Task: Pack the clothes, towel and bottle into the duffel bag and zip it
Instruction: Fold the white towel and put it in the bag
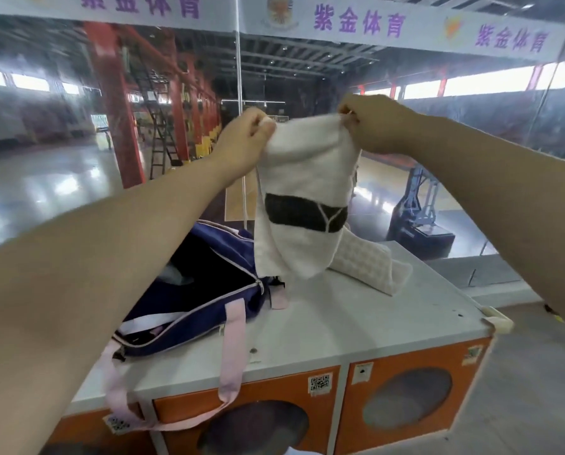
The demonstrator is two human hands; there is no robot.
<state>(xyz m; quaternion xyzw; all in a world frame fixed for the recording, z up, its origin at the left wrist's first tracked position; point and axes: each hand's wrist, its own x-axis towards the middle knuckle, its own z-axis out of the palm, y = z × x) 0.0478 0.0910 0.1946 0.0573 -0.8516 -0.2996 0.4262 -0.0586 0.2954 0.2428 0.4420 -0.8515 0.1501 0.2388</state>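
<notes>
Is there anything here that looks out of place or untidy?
The duffel bag lies unzipped, and its pink strap hangs over the cabinet edge. Both hands hold the towel up in the air. Nothing looks spilled or damaged.

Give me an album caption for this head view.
Both hands, left hand and right hand, hold a white towel above the open duffel bag.

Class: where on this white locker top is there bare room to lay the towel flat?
Bare: the front right of the white top, between the duffel bag and the right edge. Crowded: left under the bag; back right, under the towel's trailing end.
</notes>
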